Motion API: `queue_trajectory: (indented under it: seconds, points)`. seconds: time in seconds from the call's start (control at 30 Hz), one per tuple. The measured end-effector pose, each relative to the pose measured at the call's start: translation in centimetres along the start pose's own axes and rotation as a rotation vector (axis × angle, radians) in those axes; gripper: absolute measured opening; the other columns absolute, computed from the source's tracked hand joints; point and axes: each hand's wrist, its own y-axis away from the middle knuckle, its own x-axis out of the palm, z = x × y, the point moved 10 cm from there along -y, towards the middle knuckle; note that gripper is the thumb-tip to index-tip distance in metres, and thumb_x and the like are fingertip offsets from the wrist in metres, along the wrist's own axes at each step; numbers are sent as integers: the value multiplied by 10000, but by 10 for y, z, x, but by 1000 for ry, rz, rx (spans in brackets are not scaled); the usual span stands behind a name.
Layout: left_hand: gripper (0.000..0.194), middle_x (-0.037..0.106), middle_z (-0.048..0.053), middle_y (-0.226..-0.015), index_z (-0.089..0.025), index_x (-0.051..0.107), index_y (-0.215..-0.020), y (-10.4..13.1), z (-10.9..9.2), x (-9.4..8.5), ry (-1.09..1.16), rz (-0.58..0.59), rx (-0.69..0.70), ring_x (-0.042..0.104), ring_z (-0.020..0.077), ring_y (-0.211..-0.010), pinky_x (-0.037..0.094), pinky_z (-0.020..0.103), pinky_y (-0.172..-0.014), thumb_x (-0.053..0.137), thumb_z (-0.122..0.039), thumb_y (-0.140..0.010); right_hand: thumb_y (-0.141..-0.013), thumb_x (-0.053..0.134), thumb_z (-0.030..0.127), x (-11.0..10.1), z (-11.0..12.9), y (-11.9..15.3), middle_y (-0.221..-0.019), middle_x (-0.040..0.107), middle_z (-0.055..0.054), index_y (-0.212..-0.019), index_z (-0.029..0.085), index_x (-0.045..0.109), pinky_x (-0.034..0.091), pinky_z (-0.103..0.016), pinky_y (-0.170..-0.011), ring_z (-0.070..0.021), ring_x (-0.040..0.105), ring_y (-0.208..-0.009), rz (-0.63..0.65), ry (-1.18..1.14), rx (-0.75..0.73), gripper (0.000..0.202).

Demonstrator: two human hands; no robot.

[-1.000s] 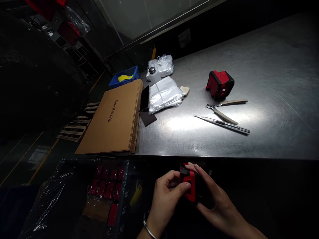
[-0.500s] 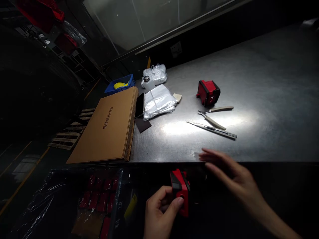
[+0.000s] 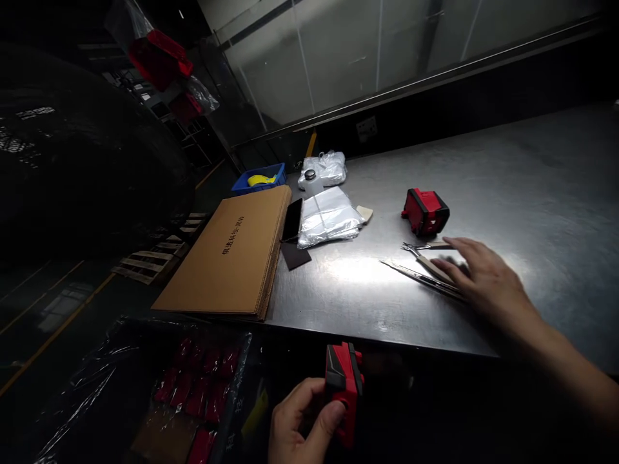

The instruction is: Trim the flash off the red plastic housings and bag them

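My left hand (image 3: 302, 422) grips a red-and-black plastic housing (image 3: 344, 390) below the bench's front edge, thumb pressed on its lower red face. Over the bench, my right hand (image 3: 483, 277) hovers with thumb and fingers apart around the handles of the diagonal cutters (image 3: 428, 261). Whether it touches them I cannot tell. A slim metal craft knife (image 3: 411, 273) lies just in front of the cutters, its rear end hidden by my right hand. A second red-and-black housing (image 3: 425, 211) stands behind the cutters.
Flat cardboard sheets (image 3: 232, 258) are stacked at the bench's left, beside a phone (image 3: 293, 220), plastic bags (image 3: 329, 216) and a bottle (image 3: 313, 183). A blue bin (image 3: 242, 183) stands behind. Lower left, a plastic-lined crate (image 3: 244, 361) holds several red parts.
My right hand has moved forward from the bench edge to the cutters. My left hand still holds the housing. The camera view has shifted, so the bench items sit lower and further right.
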Motion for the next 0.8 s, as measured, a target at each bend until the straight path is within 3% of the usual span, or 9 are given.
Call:
queue_trajectory:
  seconds: [0.17, 0.4, 0.57, 0.7, 0.8]
  points:
    - [235, 764, 47, -793, -208, 796, -885, 0, 1, 0, 51, -1, -43, 688, 190, -717, 534, 209, -640, 746, -430, -827, -980, 414, 609, 8, -4, -18, -1249, 643, -245, -1275, 96, 643, 478, -483, -878, -387, 578, -1202, 87, 134, -29, 635]
    - [234, 783, 51, -845, -201, 789, -906, 3, 13, -2, 83, -19, -121, 715, 198, -756, 557, 210, -653, 753, -417, -825, -990, 356, 611, 18, -3, -21, -1175, 668, -228, -1291, 95, 639, 451, -442, -749, -365, 618, -1079, 174, 291, -50, 660]
    - [210, 792, 55, -882, -209, 793, -924, 2, 16, 0, 86, 12, -130, 721, 207, -802, 552, 219, -697, 742, -397, -844, -971, 372, 589, 19, 12, -27, -933, 668, -196, -1026, 90, 705, 362, -351, -563, -296, 640, -851, 214, 406, -45, 603]
    - [178, 784, 43, -853, -220, 801, -903, 3, 14, -2, 87, 0, -114, 706, 201, -778, 540, 223, -687, 742, -378, -844, -1011, 303, 536, 5, 24, -27, -882, 646, -184, -943, 74, 678, 312, -303, -507, -252, 618, -793, 177, 471, -54, 599]
    - [169, 779, 40, -852, -224, 801, -900, 5, 16, -1, 102, -2, -116, 701, 199, -780, 535, 222, -693, 748, -371, -839, -1028, 218, 589, -15, 22, -19, -918, 635, -194, -1057, 62, 652, 292, -303, -468, -264, 606, -785, 98, 494, -51, 683]
